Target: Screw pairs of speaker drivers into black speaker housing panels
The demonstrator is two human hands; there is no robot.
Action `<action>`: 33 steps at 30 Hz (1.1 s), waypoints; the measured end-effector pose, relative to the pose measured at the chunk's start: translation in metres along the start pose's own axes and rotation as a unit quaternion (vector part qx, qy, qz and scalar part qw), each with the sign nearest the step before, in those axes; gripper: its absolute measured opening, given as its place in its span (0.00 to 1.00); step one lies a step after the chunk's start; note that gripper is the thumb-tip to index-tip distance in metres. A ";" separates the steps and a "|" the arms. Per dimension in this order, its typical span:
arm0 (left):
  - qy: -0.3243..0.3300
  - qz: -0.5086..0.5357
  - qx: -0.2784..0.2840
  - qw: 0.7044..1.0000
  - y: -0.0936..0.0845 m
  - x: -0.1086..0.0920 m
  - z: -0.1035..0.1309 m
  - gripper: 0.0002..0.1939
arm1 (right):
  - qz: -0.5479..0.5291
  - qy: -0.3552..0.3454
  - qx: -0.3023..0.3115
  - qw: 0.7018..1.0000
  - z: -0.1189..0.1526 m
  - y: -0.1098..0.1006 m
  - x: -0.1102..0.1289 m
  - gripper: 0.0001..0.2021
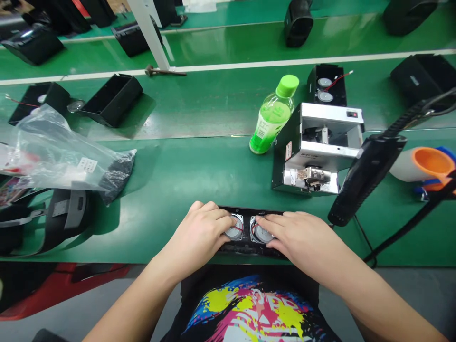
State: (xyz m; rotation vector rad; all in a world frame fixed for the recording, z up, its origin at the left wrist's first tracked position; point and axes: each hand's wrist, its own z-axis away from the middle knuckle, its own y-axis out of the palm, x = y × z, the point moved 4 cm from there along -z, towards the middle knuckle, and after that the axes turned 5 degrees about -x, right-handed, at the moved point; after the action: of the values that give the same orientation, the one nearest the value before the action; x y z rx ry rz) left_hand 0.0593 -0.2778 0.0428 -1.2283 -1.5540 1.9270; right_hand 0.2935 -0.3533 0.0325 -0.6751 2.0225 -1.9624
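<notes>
A long black speaker panel (pixel 245 249) lies at the front edge of the green bench, in front of my body. Two small round speaker drivers with silver magnets sit side by side on it. My left hand (pixel 203 232) has its fingers and thumb around the left speaker driver (pixel 235 229). Over the right speaker driver (pixel 261 232), my right hand (pixel 297 235) rests with fingers on the magnet and the thumb at its lower side. Short red wires show near both drivers. The panel's two ends are partly hidden under my hands.
A silver and black bench machine (pixel 322 152) stands beyond my right hand, beside a green-capped bottle (pixel 272 116). A black electric screwdriver (pixel 366 178) hangs at right near an orange-rimmed tape roll (pixel 432 162). Left are a plastic bag (pixel 67 152) and a black speaker housing (pixel 113 99).
</notes>
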 end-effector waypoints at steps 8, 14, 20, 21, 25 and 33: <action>-0.024 -0.023 -0.014 0.999 0.000 -0.003 0.000 0.13 | 0.010 0.004 0.003 1.000 -0.001 -0.001 0.002 0.31; -0.040 -0.036 -0.010 0.999 -0.001 -0.005 -0.002 0.14 | 0.020 0.014 -0.001 1.000 -0.003 -0.002 0.003 0.31; -0.038 -0.041 -0.017 0.998 -0.002 -0.007 -0.002 0.13 | 0.026 0.022 0.004 0.999 -0.004 -0.004 0.003 0.30; -0.037 -0.043 -0.018 0.998 -0.002 -0.007 -0.002 0.12 | 0.026 0.024 0.004 0.999 -0.003 -0.004 0.003 0.30; -0.040 -0.045 -0.016 0.998 -0.002 -0.007 -0.002 0.12 | 0.010 0.028 0.000 1.000 -0.002 -0.003 0.003 0.30; -0.016 -0.014 -0.019 1.000 0.000 0.000 0.003 0.21 | -0.060 0.038 -0.041 0.997 0.005 -0.013 0.005 0.36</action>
State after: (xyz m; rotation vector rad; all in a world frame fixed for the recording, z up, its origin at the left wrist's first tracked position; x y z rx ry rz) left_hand 0.0571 -0.2795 0.0432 -1.1919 -1.6226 1.9164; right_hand 0.2935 -0.3601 0.0458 -0.7677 2.1637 -2.0088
